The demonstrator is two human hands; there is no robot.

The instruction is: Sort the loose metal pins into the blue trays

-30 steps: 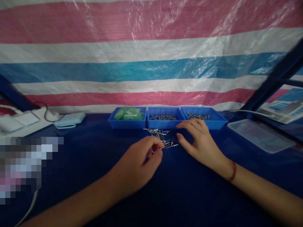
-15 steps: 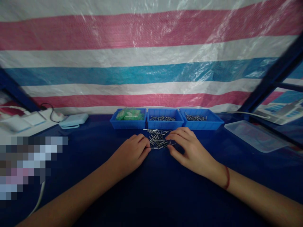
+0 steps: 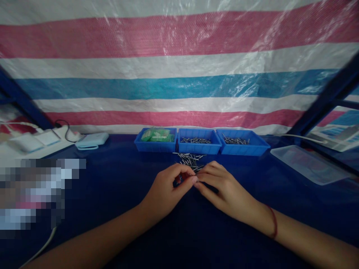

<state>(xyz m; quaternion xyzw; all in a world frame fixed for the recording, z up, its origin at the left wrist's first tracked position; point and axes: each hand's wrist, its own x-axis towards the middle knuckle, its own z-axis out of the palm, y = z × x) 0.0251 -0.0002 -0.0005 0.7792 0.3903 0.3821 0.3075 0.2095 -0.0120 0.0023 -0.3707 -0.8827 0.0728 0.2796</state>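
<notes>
A pile of thin silvery blind rivets [image 3: 189, 159] lies on the blue tabletop, partly hidden behind my hands. At the pile's near edge the fingertips of my left hand [image 3: 168, 190] and my right hand [image 3: 224, 186] meet. Thumb and forefinger of my left hand are pinched together. My right hand's thumb and fingers close at the same spot. A small glint of metal shows between the fingertips, apparently a rivet; most of it is covered. Behind the pile stand a blue bin of rivets [image 3: 199, 148] and a second rivet bin [image 3: 244, 148] on its right.
A third blue bin [image 3: 155, 147] holds green packets. To the right lies a clear plastic lid [image 3: 311, 164]. On the left are a light blue case [image 3: 92, 140], a white power strip [image 3: 56, 140] with plugs, and a cable. A striped sheet hangs behind.
My left hand has moved right and my right hand slightly left and nearer, so their fingertips now meet in front of the pile. The view has shifted slightly.
</notes>
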